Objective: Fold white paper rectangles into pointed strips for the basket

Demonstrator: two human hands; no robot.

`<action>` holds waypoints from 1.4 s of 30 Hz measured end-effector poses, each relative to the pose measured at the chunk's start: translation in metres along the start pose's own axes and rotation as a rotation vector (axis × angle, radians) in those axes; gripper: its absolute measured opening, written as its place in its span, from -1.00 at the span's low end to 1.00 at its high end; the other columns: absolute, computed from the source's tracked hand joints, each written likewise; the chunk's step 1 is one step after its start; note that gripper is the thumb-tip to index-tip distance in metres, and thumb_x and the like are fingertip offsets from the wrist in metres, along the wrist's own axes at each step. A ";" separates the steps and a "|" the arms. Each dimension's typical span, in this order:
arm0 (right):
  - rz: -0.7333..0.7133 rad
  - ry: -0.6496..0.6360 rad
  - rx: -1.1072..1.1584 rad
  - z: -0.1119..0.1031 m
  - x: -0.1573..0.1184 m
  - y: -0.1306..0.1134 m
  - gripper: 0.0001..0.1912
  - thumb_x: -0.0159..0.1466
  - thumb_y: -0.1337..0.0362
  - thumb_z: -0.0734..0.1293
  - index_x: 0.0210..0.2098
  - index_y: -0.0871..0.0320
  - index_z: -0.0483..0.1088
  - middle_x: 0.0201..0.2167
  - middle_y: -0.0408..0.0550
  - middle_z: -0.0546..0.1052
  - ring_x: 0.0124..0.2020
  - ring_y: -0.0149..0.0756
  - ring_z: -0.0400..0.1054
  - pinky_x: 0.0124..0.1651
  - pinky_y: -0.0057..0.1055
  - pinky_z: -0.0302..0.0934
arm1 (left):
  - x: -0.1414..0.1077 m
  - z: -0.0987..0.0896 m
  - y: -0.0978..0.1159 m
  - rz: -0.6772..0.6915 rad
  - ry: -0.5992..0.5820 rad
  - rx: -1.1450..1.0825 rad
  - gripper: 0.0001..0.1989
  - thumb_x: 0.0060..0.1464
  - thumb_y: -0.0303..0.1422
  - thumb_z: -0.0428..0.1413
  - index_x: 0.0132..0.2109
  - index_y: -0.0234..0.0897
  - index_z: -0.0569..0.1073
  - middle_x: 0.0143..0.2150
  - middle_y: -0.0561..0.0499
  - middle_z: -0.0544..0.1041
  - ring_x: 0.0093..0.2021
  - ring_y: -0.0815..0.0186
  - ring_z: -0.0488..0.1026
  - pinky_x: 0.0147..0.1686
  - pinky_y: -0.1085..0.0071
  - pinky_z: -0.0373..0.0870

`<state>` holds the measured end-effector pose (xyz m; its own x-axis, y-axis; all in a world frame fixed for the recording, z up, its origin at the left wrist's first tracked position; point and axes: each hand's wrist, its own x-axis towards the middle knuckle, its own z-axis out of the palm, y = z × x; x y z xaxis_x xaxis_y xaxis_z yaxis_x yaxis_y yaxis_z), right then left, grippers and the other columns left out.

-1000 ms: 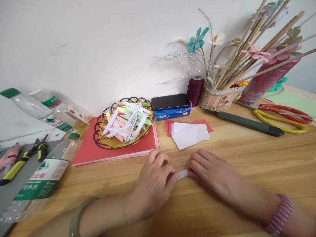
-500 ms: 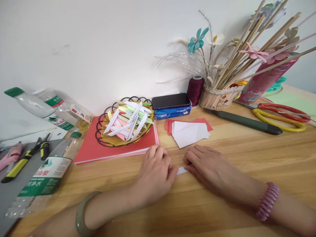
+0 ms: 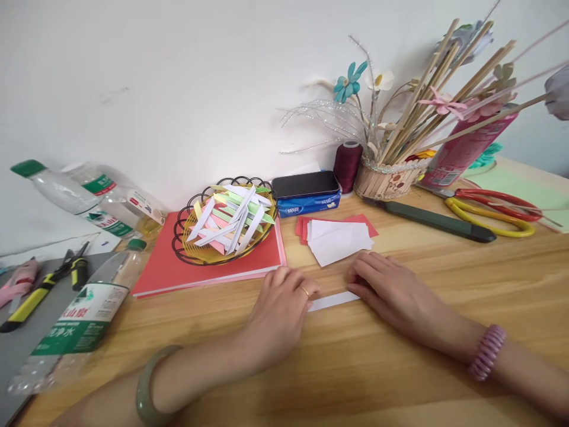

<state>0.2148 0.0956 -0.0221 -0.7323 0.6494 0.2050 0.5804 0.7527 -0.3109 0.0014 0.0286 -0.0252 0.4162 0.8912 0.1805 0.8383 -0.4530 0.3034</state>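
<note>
A narrow white paper strip lies on the wooden table between my hands. My left hand has its fingers closed on the strip's left end. At the right end, my right hand holds the strip with bent fingers pressed together. Just beyond them sits a small stack of white paper pieces on top of red pieces. Folded strips in white, green, pink and yellow fill a yellow basket with a black looped rim, which rests on red sheets.
Plastic bottles and yellow-black pliers are at the left. Behind the paper stack are a phone on a blue packet and a dark thread spool. A green-handled tool, scissors and a flower basket stand or lie right.
My right hand has moved right along the strip, and more of the white paper shows between my hands. My left hand has shifted slightly. The view has turned a little.
</note>
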 end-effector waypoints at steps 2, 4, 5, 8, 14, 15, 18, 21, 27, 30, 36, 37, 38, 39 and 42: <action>-0.006 0.013 -0.012 -0.001 -0.001 0.004 -0.82 0.31 0.34 0.12 -0.41 0.14 0.25 -0.39 -0.03 0.37 -0.37 -0.27 0.25 -0.29 -0.28 0.17 | -0.002 0.004 -0.002 0.094 0.036 0.016 -0.70 0.16 -0.54 -0.06 -0.03 -0.16 0.39 -0.24 0.02 0.40 -0.22 0.25 0.25 -0.22 0.32 0.24; -0.006 0.029 -0.025 -0.002 -0.002 0.005 -0.79 0.33 0.31 0.11 -0.42 0.14 0.26 -0.41 -0.03 0.38 -0.38 -0.27 0.27 -0.30 -0.28 0.20 | -0.003 0.007 -0.002 0.146 0.085 0.066 -0.73 0.21 -0.48 -0.06 -0.02 -0.12 0.41 -0.31 0.03 0.38 -0.29 0.27 0.25 -0.30 0.35 0.22; -0.002 0.051 -0.032 -0.003 -0.003 0.004 -0.77 0.34 0.31 0.10 -0.41 0.15 0.28 -0.41 -0.02 0.40 -0.38 -0.27 0.28 -0.30 -0.27 0.21 | -0.003 0.009 -0.002 0.148 0.111 0.098 -0.77 0.23 -0.44 -0.06 -0.05 -0.14 0.43 -0.34 0.04 0.36 -0.32 0.28 0.25 -0.34 0.36 0.20; -0.088 0.120 -0.055 -0.004 -0.010 -0.005 -0.73 0.36 0.33 0.04 -0.18 0.20 0.35 -0.23 0.07 0.48 -0.20 -0.22 0.36 -0.15 -0.19 0.25 | 0.000 0.010 0.003 0.158 0.124 0.164 -0.77 0.26 -0.41 -0.11 -0.15 -0.25 0.45 -0.37 0.02 0.33 -0.35 0.28 0.23 -0.38 0.36 0.19; -0.317 0.005 -0.188 0.006 -0.026 -0.019 -0.48 0.33 0.23 0.15 0.23 0.31 0.08 0.18 0.16 0.25 0.22 -0.17 0.08 0.20 -0.09 0.04 | 0.004 0.000 0.010 0.232 -0.004 0.163 -0.77 0.15 -0.45 -0.09 -0.18 -0.42 0.45 -0.32 -0.09 0.37 -0.31 0.22 0.26 -0.36 0.28 0.29; -0.311 -0.006 -0.196 0.008 -0.027 -0.017 -0.46 0.33 0.20 0.15 0.24 0.31 0.05 0.20 0.15 0.22 0.23 -0.17 0.05 0.20 -0.08 0.04 | 0.004 -0.001 0.010 0.238 -0.018 0.179 -0.74 0.16 -0.43 -0.08 -0.12 -0.43 0.43 -0.29 -0.10 0.40 -0.29 0.20 0.27 -0.34 0.27 0.31; -0.316 -0.024 -0.214 0.009 -0.028 -0.012 -0.43 0.33 0.15 0.14 0.25 0.30 0.02 0.22 0.11 0.17 0.25 -0.18 -0.01 0.20 -0.08 0.04 | -0.001 -0.001 0.008 0.302 0.013 0.250 -0.68 0.22 -0.35 -0.08 0.01 -0.46 0.38 -0.09 -0.13 0.45 -0.12 0.17 0.31 -0.16 0.22 0.31; -0.314 -0.037 -0.233 0.007 -0.028 -0.011 -0.41 0.33 0.13 0.14 0.26 0.31 0.00 0.24 0.11 0.14 0.26 -0.19 -0.04 0.20 -0.08 0.05 | -0.010 -0.001 0.003 0.411 0.072 0.338 -0.65 0.27 -0.35 -0.11 0.08 -0.46 0.33 0.08 -0.11 0.41 0.11 0.17 0.22 0.10 0.16 0.12; -0.314 -0.042 -0.253 0.006 -0.027 -0.012 -0.40 0.34 0.11 0.12 0.28 0.26 -0.05 0.27 0.07 0.08 0.28 -0.22 -0.07 0.21 -0.10 0.03 | -0.030 -0.004 -0.003 0.485 0.040 0.447 -0.63 0.29 -0.32 -0.15 0.07 -0.48 0.36 0.14 -0.15 0.37 0.22 0.17 0.14 0.24 0.13 -0.19; -0.324 -0.048 -0.279 0.003 -0.025 -0.008 -0.41 0.34 0.10 0.11 0.27 0.27 -0.02 0.26 0.06 0.09 0.27 -0.21 -0.05 0.20 -0.10 0.05 | -0.035 -0.003 -0.004 0.482 0.075 0.448 -0.65 0.29 -0.32 -0.14 0.03 -0.47 0.39 0.11 -0.16 0.40 0.19 0.17 0.21 0.23 0.15 -0.16; -0.283 0.020 -0.356 0.004 -0.027 -0.016 -0.31 0.29 0.02 0.14 0.25 0.38 0.02 0.22 0.23 0.14 0.24 -0.10 0.02 0.16 -0.05 0.08 | -0.034 -0.002 -0.002 0.488 0.112 0.440 -0.66 0.27 -0.34 -0.11 0.01 -0.49 0.40 0.07 -0.18 0.43 0.14 0.13 0.28 0.16 0.18 0.05; -0.286 0.019 -0.352 0.005 -0.028 -0.021 -0.28 0.28 -0.01 0.15 0.24 0.40 0.02 0.22 0.25 0.14 0.24 -0.08 0.01 0.16 -0.05 0.07 | -0.034 -0.002 -0.002 0.490 0.115 0.441 -0.66 0.27 -0.34 -0.11 0.01 -0.50 0.40 0.07 -0.19 0.43 0.13 0.13 0.29 0.15 0.19 0.08; -0.300 0.004 -0.341 0.006 -0.029 -0.026 -0.26 0.28 -0.03 0.15 0.24 0.41 0.01 0.23 0.26 0.13 0.25 -0.08 0.00 0.17 -0.07 0.06 | -0.034 -0.002 -0.002 0.488 0.120 0.439 -0.65 0.27 -0.34 -0.12 0.01 -0.50 0.40 0.07 -0.19 0.43 0.13 0.13 0.30 0.14 0.21 0.10; -0.323 -0.021 -0.324 0.007 -0.030 -0.030 -0.25 0.28 -0.04 0.14 0.25 0.41 0.01 0.23 0.25 0.12 0.26 -0.10 -0.02 0.18 -0.10 0.05 | -0.034 -0.002 -0.002 0.486 0.128 0.435 -0.65 0.27 -0.34 -0.12 0.01 -0.51 0.40 0.07 -0.19 0.43 0.12 0.14 0.30 0.13 0.23 0.13; -0.378 -0.053 -0.302 0.006 -0.028 -0.031 -0.33 0.30 0.02 0.13 0.26 0.33 0.00 0.24 0.12 0.14 0.26 -0.19 -0.02 0.23 -0.14 -0.03 | -0.035 -0.001 -0.002 0.478 0.147 0.428 -0.64 0.28 -0.35 -0.15 0.02 -0.50 0.40 0.08 -0.18 0.43 0.10 0.16 0.32 0.10 0.27 0.17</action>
<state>0.2158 0.0535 -0.0236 -0.9243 0.3239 0.2020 0.3419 0.9378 0.0607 -0.0154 -0.0014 -0.0314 0.7502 0.5679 0.3386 0.6519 -0.7207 -0.2357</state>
